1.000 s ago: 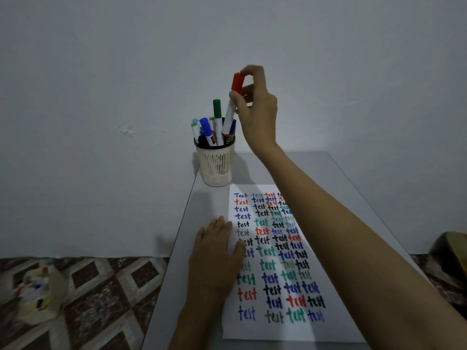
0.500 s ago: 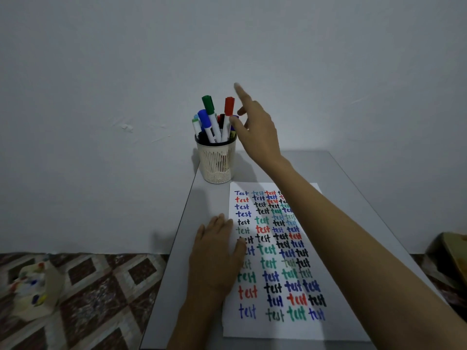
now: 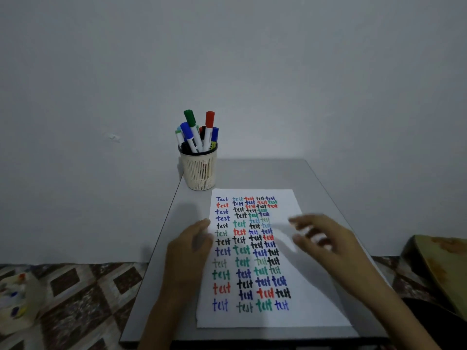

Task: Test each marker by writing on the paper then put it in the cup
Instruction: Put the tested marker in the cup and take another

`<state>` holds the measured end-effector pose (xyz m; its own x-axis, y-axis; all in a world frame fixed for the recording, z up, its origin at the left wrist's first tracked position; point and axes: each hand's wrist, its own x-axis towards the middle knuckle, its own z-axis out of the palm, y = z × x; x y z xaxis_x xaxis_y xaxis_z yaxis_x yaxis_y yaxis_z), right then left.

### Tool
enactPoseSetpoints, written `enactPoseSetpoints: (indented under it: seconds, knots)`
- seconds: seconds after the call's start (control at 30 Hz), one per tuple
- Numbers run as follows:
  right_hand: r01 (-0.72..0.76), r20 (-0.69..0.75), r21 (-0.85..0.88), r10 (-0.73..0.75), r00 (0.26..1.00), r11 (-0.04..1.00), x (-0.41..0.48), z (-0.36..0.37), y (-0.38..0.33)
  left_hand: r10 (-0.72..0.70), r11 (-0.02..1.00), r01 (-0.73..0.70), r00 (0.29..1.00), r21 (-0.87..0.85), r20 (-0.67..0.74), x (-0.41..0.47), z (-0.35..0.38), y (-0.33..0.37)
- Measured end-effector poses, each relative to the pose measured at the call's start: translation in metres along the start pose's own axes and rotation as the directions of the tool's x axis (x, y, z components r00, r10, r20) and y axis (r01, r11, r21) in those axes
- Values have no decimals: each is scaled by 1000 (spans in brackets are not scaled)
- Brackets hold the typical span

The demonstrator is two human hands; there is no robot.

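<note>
Markers (image 3: 195, 136) all stand upright in the cup (image 3: 200, 170). From our left hand (image 3: 188, 251), fingers together flat on the paper (image 3: 310, 306) edge, it lies nearer, at twelve o'clock; from our right hand (image 3: 328, 246), fingers spread and empty, at ten o'clock.

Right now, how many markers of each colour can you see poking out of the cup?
Green marker: 1
Red marker: 1
Blue markers: 2
Pale blue marker: 1
Total: 5 plain to see; others sit too deep in the cup to count.
</note>
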<state>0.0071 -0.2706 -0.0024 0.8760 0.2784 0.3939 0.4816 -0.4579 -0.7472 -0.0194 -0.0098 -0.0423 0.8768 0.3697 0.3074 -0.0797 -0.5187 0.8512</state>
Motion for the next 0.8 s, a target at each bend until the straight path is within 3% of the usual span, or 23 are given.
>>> enactPoseSetpoints:
  seconds: [0.07,0.13,0.23,0.3,0.4,0.67,0.8]
  knots:
    - [-76,-3,-124,76,997,989,-33,-11,9,18,1000,-18,999,-3,-30,-8,-8,3]
    - [-149,96,-213,172,980,966,-52,-15,12,-11,995,12,1000,97,-14,-21,-16,2]
    - [-138,358,-391,289,888,910,-64,-16,14,-125,959,72,975,272,183,-51,-31,8]
    - [-53,431,-472,282,857,880,-65,-18,17,-110,922,-35,931,385,348,-67,-38,14]
    - [-45,422,-447,255,870,893,-66,-21,22,-37,888,-180,890,424,455,-74,-45,15]
    - [-72,365,-309,188,912,948,-67,-20,24,-2,909,-187,892,373,452,-74,-47,8]
    - [-52,316,-350,170,933,935,-66,-24,27,-11,880,-218,879,422,477,-74,-45,5]
